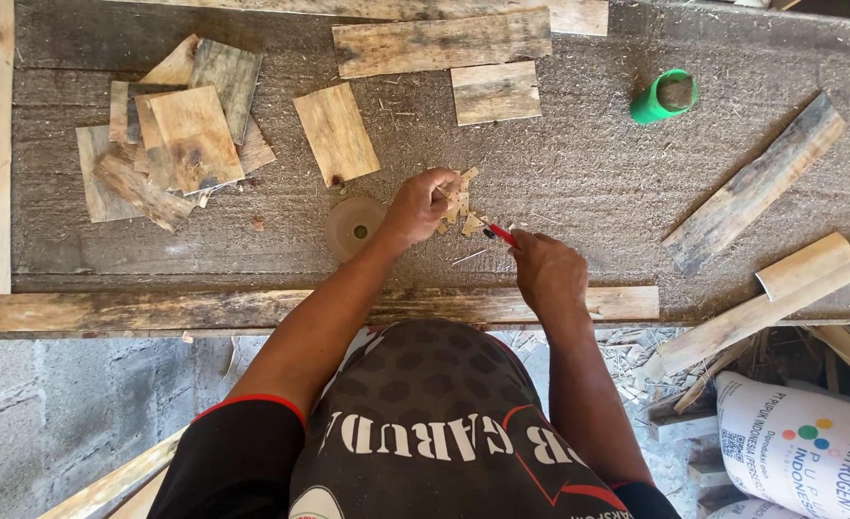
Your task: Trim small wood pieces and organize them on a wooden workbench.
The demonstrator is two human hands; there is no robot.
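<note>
— Where are the arms?
— Both reach up from six o'clock, forearms bare, converging toward the centre.
— The left hand (418,207)?
— Just left of centre, wrist bent, fingers curled closed, knuckles up, pointing toward one o'clock.
— And the right hand (547,272)?
— At its four o'clock, nearby, closed in a fist, back upward, aimed at ten o'clock.

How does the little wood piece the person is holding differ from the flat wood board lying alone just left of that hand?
The small wood piece is narrow, jagged-edged and gripped in the left hand, with the right hand bringing a red-handled tool to it. The flat board is far larger, a clean rectangle, lying untouched on the workbench. Both are pale, raw, unpainted wood.
</note>
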